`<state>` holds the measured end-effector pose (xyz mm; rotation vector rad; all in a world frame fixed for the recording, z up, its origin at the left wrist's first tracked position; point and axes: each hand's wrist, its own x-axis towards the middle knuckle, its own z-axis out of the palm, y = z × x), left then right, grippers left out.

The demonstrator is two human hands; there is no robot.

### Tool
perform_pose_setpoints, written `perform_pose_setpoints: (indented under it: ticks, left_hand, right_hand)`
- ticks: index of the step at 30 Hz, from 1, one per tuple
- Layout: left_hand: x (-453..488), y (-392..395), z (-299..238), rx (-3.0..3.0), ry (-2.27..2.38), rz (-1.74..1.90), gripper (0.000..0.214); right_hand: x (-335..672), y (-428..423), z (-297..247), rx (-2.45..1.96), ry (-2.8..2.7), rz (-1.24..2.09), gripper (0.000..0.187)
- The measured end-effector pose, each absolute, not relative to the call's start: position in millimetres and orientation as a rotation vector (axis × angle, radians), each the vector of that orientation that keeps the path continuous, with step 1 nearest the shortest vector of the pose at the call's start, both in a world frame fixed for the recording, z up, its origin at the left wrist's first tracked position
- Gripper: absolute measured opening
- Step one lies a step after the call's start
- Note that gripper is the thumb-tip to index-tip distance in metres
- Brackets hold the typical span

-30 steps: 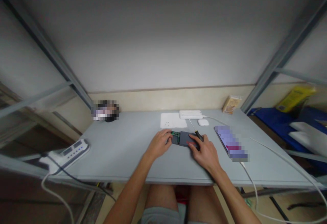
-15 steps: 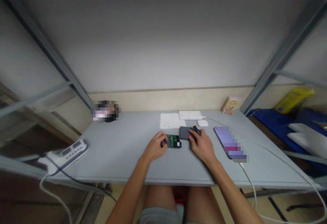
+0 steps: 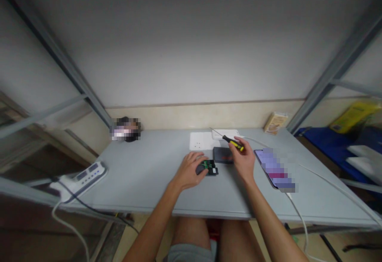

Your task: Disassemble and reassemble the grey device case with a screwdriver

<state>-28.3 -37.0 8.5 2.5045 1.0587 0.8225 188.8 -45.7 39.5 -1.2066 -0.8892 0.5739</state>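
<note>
My right hand (image 3: 244, 159) grips a screwdriver (image 3: 233, 142) by its black and yellow handle, its thin shaft pointing up and to the left. My left hand (image 3: 192, 170) is closed around the left end of a small dark device with a green circuit board (image 3: 211, 167), which lies on the table. Its thumb and fingers hide that end, where a dark rounded part shows between them. Between the hands, slightly farther back, lies a flat dark grey case piece (image 3: 221, 155). Behind it is a white sheet (image 3: 200, 139) with several small dark specks on it.
A white power bank-like block (image 3: 227, 133) with a cable lies at the back. To the right are a phone (image 3: 276, 170) on a cable and a small box (image 3: 275, 122). A power strip (image 3: 82, 178) sits at the left edge of the grey table (image 3: 143, 174).
My right hand has lifted off the grey case piece and turned the screwdriver into plain view, tip up and left. My left hand has shifted farther over the circuit-board device.
</note>
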Motion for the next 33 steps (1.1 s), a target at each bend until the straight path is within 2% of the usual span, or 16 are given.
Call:
perform_pose_setpoints:
  ticks: [2, 4, 9, 18, 33]
  left_hand:
    - [-25, -35, 9, 2.539, 1.028, 0.717, 0.056]
    - [-22, -31, 10, 2.551, 0.980, 0.645, 0.064]
    - [-16, -16, 17, 2.598, 0.846, 0.539, 0.050]
    - [-14, -15, 3, 2.494, 0.882, 0.618, 0.052]
    - [-14, -15, 2, 2.473, 0.851, 0.649, 0.050]
  right_hand:
    - [188, -37, 44, -1.221, -0.805, 0.520, 0.048]
    - [189, -27, 48, -1.240, -0.784, 0.423, 0.048]
    - [187, -15, 45, -1.262, -0.977, 0.257, 0.042]
    - [174, -30, 21, -1.273, -1.186, 0.163, 0.030]
    - [173, -29, 20, -1.273, -1.252, 0.174, 0.027]
